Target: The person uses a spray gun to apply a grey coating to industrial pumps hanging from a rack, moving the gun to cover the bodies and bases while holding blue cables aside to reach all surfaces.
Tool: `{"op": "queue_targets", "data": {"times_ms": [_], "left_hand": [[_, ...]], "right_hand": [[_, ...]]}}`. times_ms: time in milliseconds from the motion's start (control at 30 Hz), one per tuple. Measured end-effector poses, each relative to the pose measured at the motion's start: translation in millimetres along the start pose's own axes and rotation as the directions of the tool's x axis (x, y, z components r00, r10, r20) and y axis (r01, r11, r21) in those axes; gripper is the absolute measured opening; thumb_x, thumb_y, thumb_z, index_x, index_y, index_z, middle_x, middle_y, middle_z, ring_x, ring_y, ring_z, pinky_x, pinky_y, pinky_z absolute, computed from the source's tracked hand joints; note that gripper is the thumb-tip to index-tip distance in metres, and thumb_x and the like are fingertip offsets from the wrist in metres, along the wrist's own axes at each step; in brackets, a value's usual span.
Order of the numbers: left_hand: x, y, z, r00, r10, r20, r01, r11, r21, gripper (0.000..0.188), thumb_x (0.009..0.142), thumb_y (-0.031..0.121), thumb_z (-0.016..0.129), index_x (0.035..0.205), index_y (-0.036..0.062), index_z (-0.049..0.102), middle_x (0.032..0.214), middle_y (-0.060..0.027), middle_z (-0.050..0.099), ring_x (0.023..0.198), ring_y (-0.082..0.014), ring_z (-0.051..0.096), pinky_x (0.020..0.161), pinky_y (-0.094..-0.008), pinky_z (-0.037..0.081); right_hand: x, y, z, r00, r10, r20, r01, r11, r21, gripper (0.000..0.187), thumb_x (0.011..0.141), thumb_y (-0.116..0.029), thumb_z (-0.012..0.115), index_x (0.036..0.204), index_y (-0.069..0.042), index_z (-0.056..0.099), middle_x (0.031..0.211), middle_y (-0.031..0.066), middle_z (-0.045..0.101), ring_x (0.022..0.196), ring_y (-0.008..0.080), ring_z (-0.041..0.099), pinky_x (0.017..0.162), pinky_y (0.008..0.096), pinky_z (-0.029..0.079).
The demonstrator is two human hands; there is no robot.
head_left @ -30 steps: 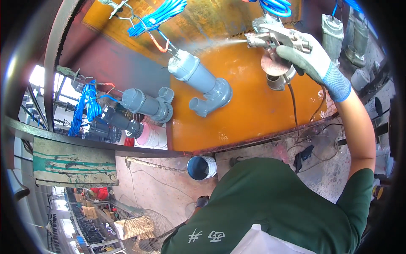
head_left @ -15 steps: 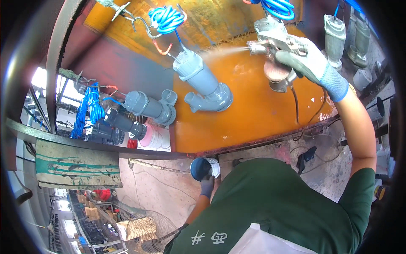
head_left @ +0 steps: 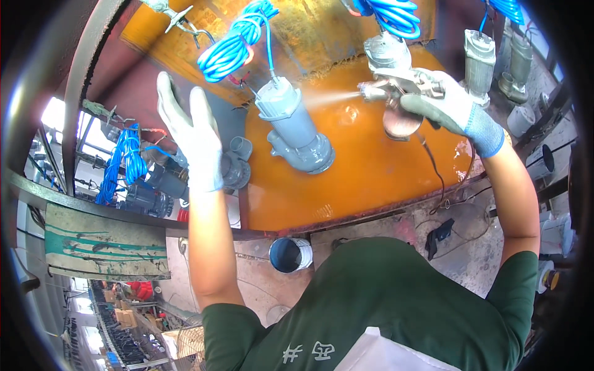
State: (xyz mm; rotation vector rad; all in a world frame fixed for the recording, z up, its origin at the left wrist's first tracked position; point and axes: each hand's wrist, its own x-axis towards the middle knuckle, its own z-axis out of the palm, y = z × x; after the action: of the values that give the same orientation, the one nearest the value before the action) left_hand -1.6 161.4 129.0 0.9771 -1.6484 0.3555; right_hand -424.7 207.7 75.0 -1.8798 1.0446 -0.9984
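Observation:
My right hand (head_left: 455,108), in a white and blue work glove, is closed round a metal spray gun (head_left: 387,91) with a round paint cup (head_left: 402,120) beneath it. A pale mist shoots left from its nozzle onto a grey-painted submersible pump (head_left: 292,123), which hangs by its cable and hook. Above that pump dangles a coil of blue cable (head_left: 232,46). My left hand (head_left: 195,136), gloved too, is raised left of the pump with fingers apart and holds nothing. It touches neither pump nor cable and partly hides another grey pump (head_left: 235,170) behind it.
An orange-coated booth floor (head_left: 346,185) lies under the hanging pump. More pumps hang at left and right, including an unpainted-looking one (head_left: 479,65). A paint bucket (head_left: 289,255) stands on the floor before the booth edge. A hose (head_left: 436,170) trails below the gun.
My left hand has come up from the paint bucket to beside the hanging pump. The pump has turned, and its cable coil has swung. My right hand keeps spraying from nearly the same place.

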Motion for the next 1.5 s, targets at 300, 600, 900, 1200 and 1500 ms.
{"op": "queue_targets", "data": {"times_ms": [300,600,900,1200,1500], "left_hand": [[36.9,-22.9,10.1,0.934,0.318,0.164,-0.337,0.935,0.107,0.039,0.097,0.018,0.072,0.132,0.0022,0.069,0.133,-0.0207,0.067,0.127,-0.0376,0.062,0.109,-0.0469,0.048],[34.9,-47.4,-4.9,0.959,0.252,0.132,-0.277,0.932,0.235,0.036,0.096,0.023,0.072,0.126,0.0019,0.071,0.131,-0.018,0.069,0.123,-0.0356,0.062,0.108,-0.0461,0.046],[36.0,-76.2,-11.8,0.989,0.097,0.11,-0.122,0.963,0.242,0.029,0.095,0.022,0.071,0.118,0.0039,0.072,0.119,-0.017,0.071,0.113,-0.0352,0.064,0.104,-0.0459,0.048],[34.9,-83.8,-12.0,0.987,0.113,0.117,-0.141,0.955,0.26,0.029,0.095,0.021,0.07,0.118,0.0043,0.071,0.122,-0.0162,0.071,0.116,-0.0354,0.064,0.105,-0.0464,0.048],[40.2,-109.4,-9.7,0.983,0.149,0.107,-0.169,0.962,0.216,0.029,0.095,0.019,0.069,0.12,0.0044,0.073,0.126,-0.0173,0.071,0.122,-0.0356,0.063,0.109,-0.0465,0.047]], "right_hand": [[-1.2,-8.1,-7.3,0.996,0.032,-0.081,-0.042,0.991,-0.123,0.035,0.1,-0.027,0.073,0.126,-0.003,0.069,0.093,0.003,0.072,0.08,0.0091,0.064,0.073,0.0281,0.056],[-8.4,-36.1,-18.5,0.99,-0.062,-0.129,0.04,0.985,-0.166,0.034,0.099,-0.03,0.075,0.122,-0.006,0.073,0.085,-0.0043,0.07,0.07,0.0018,0.06,0.056,0.0198,0.044],[-8.7,-53.4,-37.7,0.99,-0.122,-0.068,0.089,0.925,-0.368,0.04,0.099,-0.037,0.077,0.125,-0.006,0.074,0.091,0.0024,0.074,0.077,0.0052,0.065,0.068,0.024,0.055],[17.2,-115.1,11.1,0.996,-0.073,0.043,0.082,0.958,-0.274,0.044,0.099,-0.025,0.076,0.136,-0.002,0.067,0.109,0.0038,0.074,0.097,0.0082,0.066,0.089,0.0255,0.055],[-1.9,-64.1,-8.6,0.937,-0.348,-0.04,0.261,0.767,-0.586,0.037,0.101,-0.028,0.071,0.131,-0.006,0.068,0.092,0.0069,0.073,0.069,0.0108,0.064,0.067,0.0317,0.057]]}}
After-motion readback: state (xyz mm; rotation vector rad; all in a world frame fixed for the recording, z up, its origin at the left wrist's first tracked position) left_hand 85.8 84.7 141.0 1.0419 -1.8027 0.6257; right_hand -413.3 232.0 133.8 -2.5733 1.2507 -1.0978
